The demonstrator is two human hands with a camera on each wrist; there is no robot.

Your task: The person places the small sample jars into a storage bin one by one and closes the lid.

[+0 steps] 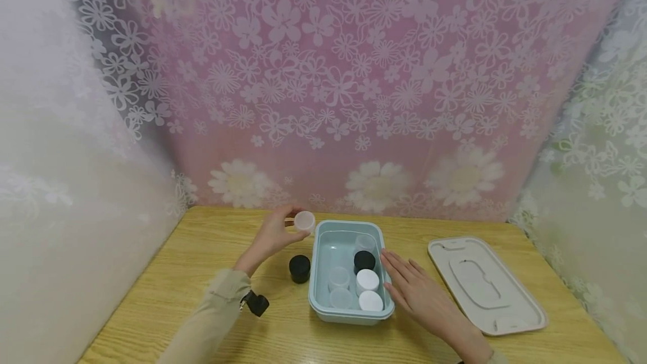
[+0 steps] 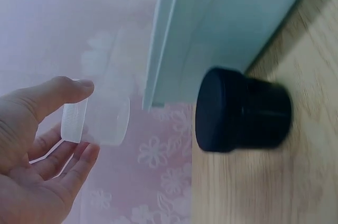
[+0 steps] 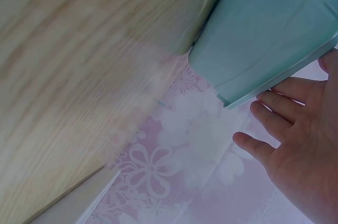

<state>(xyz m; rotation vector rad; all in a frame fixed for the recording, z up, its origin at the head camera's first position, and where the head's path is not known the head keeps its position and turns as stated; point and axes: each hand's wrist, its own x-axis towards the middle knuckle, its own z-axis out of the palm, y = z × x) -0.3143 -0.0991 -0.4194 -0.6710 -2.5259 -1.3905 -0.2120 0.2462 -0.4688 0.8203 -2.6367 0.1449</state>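
Between thumb and fingers, my left hand [image 1: 275,235] pinches a small clear plastic jar [image 2: 108,121] by its ribbed translucent lid [image 2: 74,121], raised above the table just left of the tub. The light-blue tub [image 1: 323,235] holds several small jars: a black-lidded one [image 1: 364,261], two with white lids [image 1: 367,281], and clear ones [image 1: 338,277]. My right hand [image 1: 419,294] lies with fingers extended along the tub's right rim, fingertips touching it. A black jar [image 2: 243,110] stands upright on the table, left of the tub and near my left hand.
A pale rectangular lid [image 1: 487,285] lies flat on the wooden table [image 1: 202,263] at the right. Behind the table hangs a pink floral curtain [image 1: 328,100], with pale patterned sheets at both sides. A black wrist device [image 1: 256,303] sits on the left wrist.
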